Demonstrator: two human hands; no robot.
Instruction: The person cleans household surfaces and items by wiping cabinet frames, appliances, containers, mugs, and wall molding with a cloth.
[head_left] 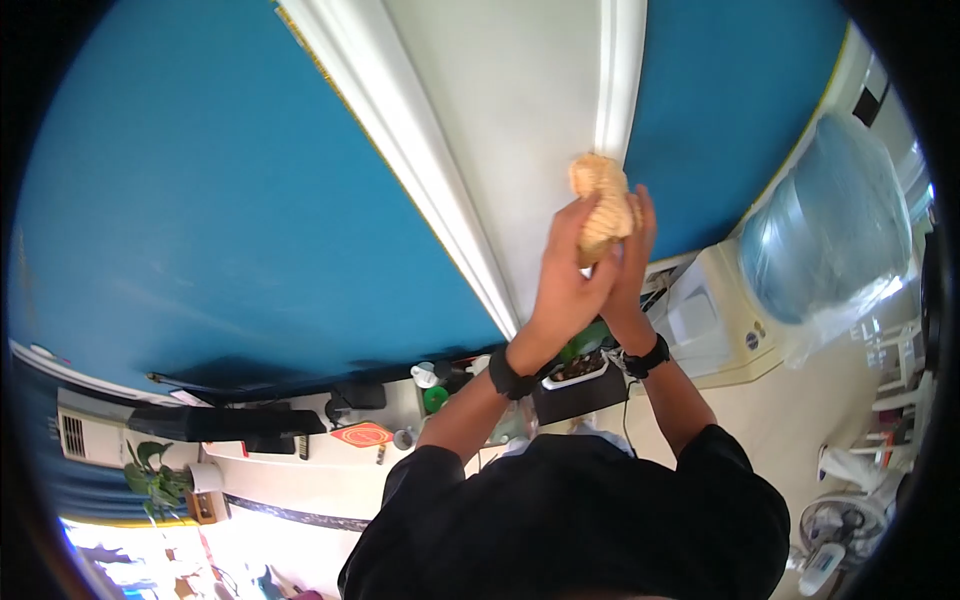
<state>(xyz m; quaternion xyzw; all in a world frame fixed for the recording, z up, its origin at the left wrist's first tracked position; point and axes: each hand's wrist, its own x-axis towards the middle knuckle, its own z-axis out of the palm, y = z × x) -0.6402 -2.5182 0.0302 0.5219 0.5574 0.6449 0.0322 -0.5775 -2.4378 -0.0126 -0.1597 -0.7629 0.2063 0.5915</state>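
A bunched, light orange cloth (604, 200) is at the lower part of a white moulding (620, 75) on the wall, where it overlaps the moulding's edge. My left hand (573, 275) grips it from the left, fingers curled behind it and thumb toward the right. On the other side, my right hand (632, 255) closes round the right edge of the cloth, and part of its fingers is hidden. Both wrists wear dark bands.
Blue wall panels (200, 200) flank a pale strip. To the right stands a water dispenser (725, 320) with a plastic-wrapped bottle (830, 220). Below are a planter (578, 375), a counter with a monitor (220, 422), and a fan (842, 525) at lower right.
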